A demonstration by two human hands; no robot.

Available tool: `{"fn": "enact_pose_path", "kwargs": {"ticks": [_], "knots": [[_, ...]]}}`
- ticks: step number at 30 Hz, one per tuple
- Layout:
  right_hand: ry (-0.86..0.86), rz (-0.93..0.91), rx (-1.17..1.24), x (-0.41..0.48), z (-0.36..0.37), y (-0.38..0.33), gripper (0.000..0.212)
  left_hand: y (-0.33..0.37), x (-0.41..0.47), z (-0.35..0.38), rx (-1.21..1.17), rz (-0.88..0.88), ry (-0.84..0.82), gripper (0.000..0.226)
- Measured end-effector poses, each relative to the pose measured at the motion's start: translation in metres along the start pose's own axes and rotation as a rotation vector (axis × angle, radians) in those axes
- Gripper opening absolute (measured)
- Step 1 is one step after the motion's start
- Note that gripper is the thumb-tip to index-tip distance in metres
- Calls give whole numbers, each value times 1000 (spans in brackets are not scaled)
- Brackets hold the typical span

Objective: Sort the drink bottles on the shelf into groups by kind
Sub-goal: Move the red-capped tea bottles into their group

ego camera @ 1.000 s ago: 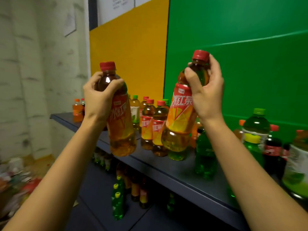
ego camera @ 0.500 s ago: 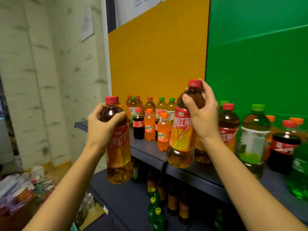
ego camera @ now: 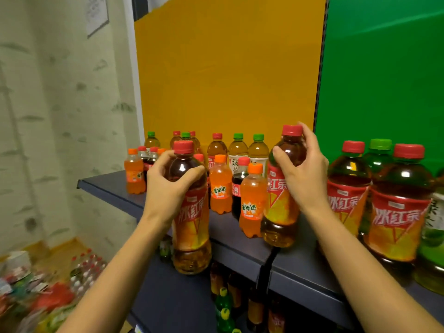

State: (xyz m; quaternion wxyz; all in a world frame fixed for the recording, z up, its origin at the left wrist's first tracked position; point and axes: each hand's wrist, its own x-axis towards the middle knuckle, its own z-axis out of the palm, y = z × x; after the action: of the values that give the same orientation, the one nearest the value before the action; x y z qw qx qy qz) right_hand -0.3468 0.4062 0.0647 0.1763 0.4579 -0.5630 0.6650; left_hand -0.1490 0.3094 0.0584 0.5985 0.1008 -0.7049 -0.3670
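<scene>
The left hand [ego camera: 168,191] has its fingers wrapped round the shoulder of the left bottle [ego camera: 191,227], a red-capped tea. It is held upright in the air in front of the shelf [ego camera: 113,188], with its base below the shelf's front edge. The right hand [ego camera: 304,174] grips the right bottle [ego camera: 278,212], the same kind, with fingers curled round its neck just under the cap. This bottle tilts slightly over the shelf's front edge; whether its base touches the shelf cannot be told.

Between and behind the two held bottles stand small orange sodas [ego camera: 219,188] and a cola [ego camera: 237,186]. The nearest orange one is just beside the right bottle. Further back, a row of teas [ego camera: 237,150] with green and red caps stands against the yellow panel [ego camera: 228,68]. Right of the right arm stand two more red teas [ego camera: 398,207], with a green bottle [ego camera: 379,157] behind them, before the green panel [ego camera: 384,68].

A black bracket [ego camera: 264,270] hangs under the shelf. The lower shelf [ego camera: 168,296] carries dim bottles [ego camera: 223,306]. At left are a pale patterned wall [ego camera: 48,116] and blurred clutter [ego camera: 36,301] on the floor.
</scene>
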Motion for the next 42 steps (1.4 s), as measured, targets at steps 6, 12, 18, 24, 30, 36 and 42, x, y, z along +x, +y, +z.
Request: {"fn": "enact_pose_path", "kwargs": {"ticks": [6, 12, 18, 24, 30, 36, 42], "knots": [[-61, -30, -21, 0, 8, 7, 68, 7, -7, 23, -87, 34, -67, 33], [-57, 37, 51, 3, 23, 29, 60, -7, 0, 53, -216, 41, -187, 31], [-206, 97, 49, 5, 31, 36, 65, -13, 3, 76, -287, 56, -280, 41], [-279, 197, 40, -8, 20, 46, 51, -17, 4, 92, -250, 51, -318, 40], [-110, 289, 87, -33, -2, 12, 50, -25, 6, 103, 0, 195, -246, 43], [-125, 235, 55, -77, -6, -13, 61, -36, 12, 103, 284, 366, -132, 54], [-128, 219, -5, -84, 1, -7, 68, -37, 11, 96, 288, 333, -256, 59]]}}
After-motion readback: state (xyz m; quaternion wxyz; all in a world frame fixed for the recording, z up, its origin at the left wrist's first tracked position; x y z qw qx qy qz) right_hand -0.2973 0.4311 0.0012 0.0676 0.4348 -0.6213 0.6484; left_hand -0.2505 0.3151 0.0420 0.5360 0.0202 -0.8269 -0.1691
